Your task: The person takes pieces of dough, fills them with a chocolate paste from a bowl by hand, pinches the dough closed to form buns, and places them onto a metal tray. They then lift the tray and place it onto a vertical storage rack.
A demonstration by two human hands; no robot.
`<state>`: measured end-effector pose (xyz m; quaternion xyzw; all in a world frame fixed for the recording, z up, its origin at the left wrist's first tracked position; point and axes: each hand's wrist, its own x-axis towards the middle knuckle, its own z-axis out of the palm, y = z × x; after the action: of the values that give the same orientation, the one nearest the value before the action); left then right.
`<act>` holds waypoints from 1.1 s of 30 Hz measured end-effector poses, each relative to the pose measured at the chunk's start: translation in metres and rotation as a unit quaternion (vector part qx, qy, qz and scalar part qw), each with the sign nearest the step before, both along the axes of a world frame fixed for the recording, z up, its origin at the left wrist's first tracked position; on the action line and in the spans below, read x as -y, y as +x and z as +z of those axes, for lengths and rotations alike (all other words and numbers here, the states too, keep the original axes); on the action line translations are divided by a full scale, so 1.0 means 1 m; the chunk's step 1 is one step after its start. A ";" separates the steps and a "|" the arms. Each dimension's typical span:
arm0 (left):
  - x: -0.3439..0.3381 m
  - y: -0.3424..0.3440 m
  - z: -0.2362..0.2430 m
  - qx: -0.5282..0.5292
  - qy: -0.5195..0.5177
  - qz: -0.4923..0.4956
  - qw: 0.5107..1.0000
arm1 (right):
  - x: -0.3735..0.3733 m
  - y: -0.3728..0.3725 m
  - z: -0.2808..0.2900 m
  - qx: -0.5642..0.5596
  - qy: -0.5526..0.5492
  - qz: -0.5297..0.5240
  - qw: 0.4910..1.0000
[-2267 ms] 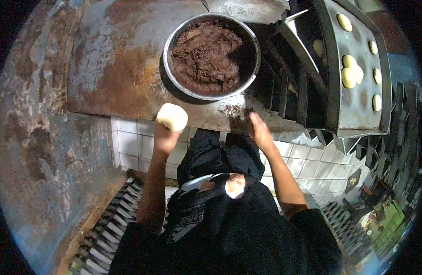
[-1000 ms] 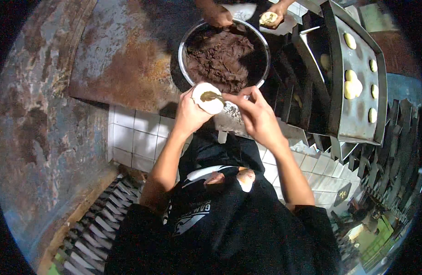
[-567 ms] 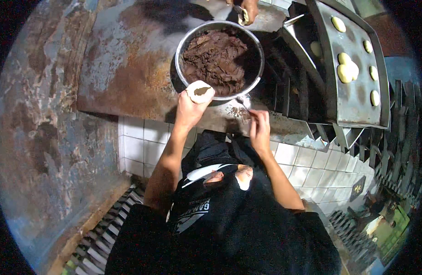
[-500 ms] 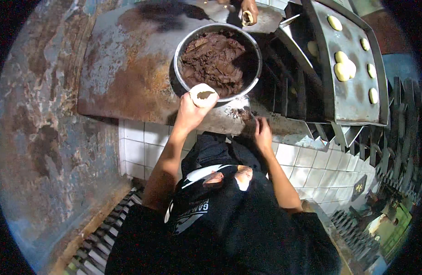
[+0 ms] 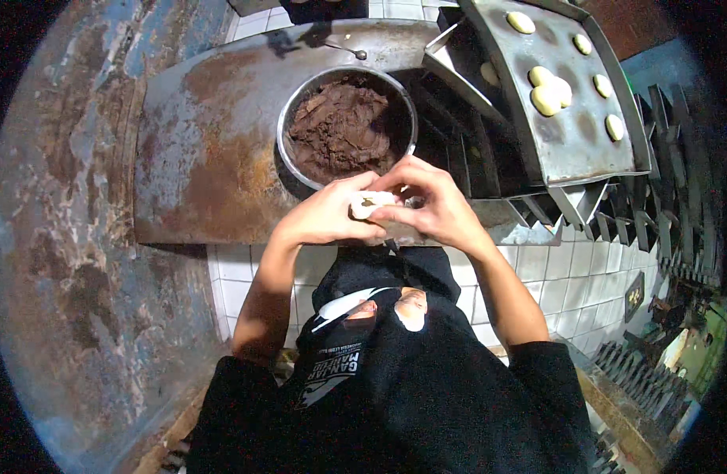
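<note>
My left hand (image 5: 332, 213) is wrapped round a pale dough piece (image 5: 366, 205) with dark filling showing inside. My right hand (image 5: 428, 207) reaches over it from the right, thumb and fingers closed on its edge. Both hands meet just below a round metal bowl (image 5: 285, 126) heaped with dark brown paste (image 5: 338, 126), near the front edge of a worn metal worktop (image 5: 205, 158). The underside of the dough is hidden by my fingers.
At the upper right, a metal tray (image 5: 576, 162) with several pale dough pieces rests over stacked metal trays (image 5: 478, 95). A spoon (image 5: 360, 54) lies behind the bowl. A stained wall (image 5: 71, 197) rises at the left. White tiles (image 5: 565, 276) show below the worktop.
My right hand has come up from the worktop's front to join my left at the dough. The co-worker's hands at the top are out of view. The view has shifted.
</note>
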<state>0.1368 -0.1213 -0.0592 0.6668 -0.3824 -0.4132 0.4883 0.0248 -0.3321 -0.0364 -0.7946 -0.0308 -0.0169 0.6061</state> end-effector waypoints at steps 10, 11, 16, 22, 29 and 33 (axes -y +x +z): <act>-0.003 -0.035 0.001 -0.228 -0.095 0.202 0.948 | -0.020 -0.004 0.052 0.067 -0.155 -0.022 0.985; -0.002 -0.037 0.003 -0.245 -0.124 0.217 0.937 | -0.023 0.000 0.053 0.093 -0.199 -0.004 0.975; -0.011 -0.024 0.022 -0.412 -0.081 0.198 0.886 | -0.023 0.013 0.049 0.114 -0.181 0.002 0.977; -0.014 -0.033 0.030 -0.316 -0.149 0.214 0.912 | -0.020 0.014 0.052 0.145 -0.179 -0.013 0.973; -0.001 -0.036 0.043 -0.255 -0.169 0.275 0.911 | -0.026 0.016 0.072 0.173 -0.196 -0.009 0.965; 0.004 -0.031 0.066 -0.370 -0.152 0.276 0.874 | -0.012 0.015 0.058 0.173 -0.169 -0.040 0.969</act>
<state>0.1060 -0.1255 0.0070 0.4616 -0.0323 -0.4151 0.7833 0.0396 -0.3201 0.0219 -0.8709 -0.1063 -0.1731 0.4475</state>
